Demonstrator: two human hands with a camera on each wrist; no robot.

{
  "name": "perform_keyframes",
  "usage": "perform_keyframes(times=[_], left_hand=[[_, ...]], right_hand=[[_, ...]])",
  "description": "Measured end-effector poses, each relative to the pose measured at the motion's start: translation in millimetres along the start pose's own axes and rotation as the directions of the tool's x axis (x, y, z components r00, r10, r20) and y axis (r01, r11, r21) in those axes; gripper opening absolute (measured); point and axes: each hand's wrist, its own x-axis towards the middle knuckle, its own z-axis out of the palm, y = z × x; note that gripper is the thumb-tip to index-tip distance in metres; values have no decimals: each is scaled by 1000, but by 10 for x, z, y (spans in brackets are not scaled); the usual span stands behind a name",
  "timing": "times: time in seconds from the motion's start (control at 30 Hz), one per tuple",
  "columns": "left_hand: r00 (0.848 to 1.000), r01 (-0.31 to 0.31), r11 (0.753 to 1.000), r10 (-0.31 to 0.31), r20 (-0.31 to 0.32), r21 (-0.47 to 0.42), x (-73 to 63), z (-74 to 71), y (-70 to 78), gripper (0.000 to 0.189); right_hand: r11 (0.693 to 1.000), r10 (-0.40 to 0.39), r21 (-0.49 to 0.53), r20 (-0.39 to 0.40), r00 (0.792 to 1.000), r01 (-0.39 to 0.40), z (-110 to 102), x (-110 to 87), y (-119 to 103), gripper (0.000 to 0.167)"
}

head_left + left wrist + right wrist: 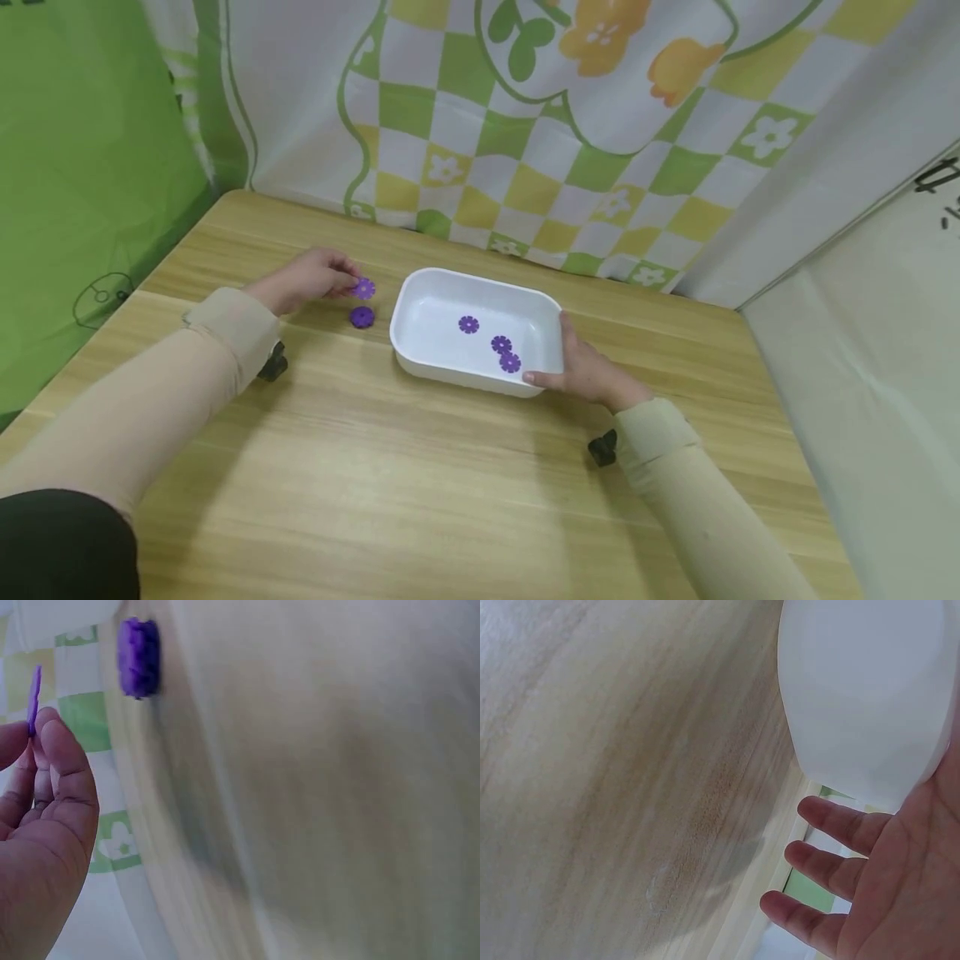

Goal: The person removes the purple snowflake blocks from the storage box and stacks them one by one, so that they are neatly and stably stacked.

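Note:
Between thumb and fingertips, my left hand (311, 279) pinches a purple snowflake disc (365, 288), seen edge-on in the left wrist view (34, 701). Just below it, on the table, lies a small stack of purple snowflake discs (362, 317), left of the white plastic basin (438, 379). Inside the basin are one disc (468, 325) by itself and two others (502, 344) that touch or overlap. My right hand (592, 367) holds the basin's near right corner, thumb over the front rim. In the right wrist view, its other three fingers (829, 874) extend beside the basin's outer wall.
The wooden table (420, 492) ends at a checked, flowered curtain (525, 167) behind the basin. Green cloth (82, 167) hangs at the left, and a pale panel (862, 375) stands along the right side. Dark wrist devices sit under both cuffs.

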Motion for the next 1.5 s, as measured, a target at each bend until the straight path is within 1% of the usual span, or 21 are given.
perform_keyframes(times=[0.17, 0.27, 0.4, 0.53, 0.77, 0.9, 1.07, 1.33, 1.43, 1.5], left_hand=[[999, 3, 998, -6, 50, 65, -9, 2, -88, 19], [997, -2, 995, -5, 73, 103, -8, 11, -108, 17], [996, -1, 992, -10, 90, 128, -14, 38, -111, 15], [996, 4, 990, -17, 90, 143, -17, 56, -120, 15], [996, 20, 984, -35, 84, 175, -23, 85, -127, 15], [995, 22, 981, -40, 86, 194, -26, 85, -129, 15], [995, 32, 975, -52, 87, 221, -13, 86, -146, 14], [994, 48, 974, -69, 89, 222, -6, 97, -154, 15], [995, 48, 973, -67, 78, 224, -10, 98, -151, 15], [996, 44, 969, -60, 62, 243, -11, 105, -146, 17]], right_hand=[[1000, 3, 14, -3, 1000, -3, -7, -17, -6, 126], [1000, -1, 22, -4, 1000, 1, -8, -18, 1, 125], [1000, -5, 28, -3, 1000, 5, 2, -8, 14, 125], [999, -1, 36, 0, 1000, 1, 4, 0, 14, 126], [998, 43, 34, 27, 999, -44, -3, -16, -2, 129], [998, 46, 40, 30, 998, -47, -4, -14, 0, 128], [998, 50, 23, 29, 998, -50, -7, -11, 5, 129], [999, 48, 24, 37, 998, -49, 2, 1, 7, 130], [998, 49, 28, 39, 998, -51, -5, 1, 0, 130], [998, 58, 22, 43, 997, -59, -8, 0, -1, 130]])
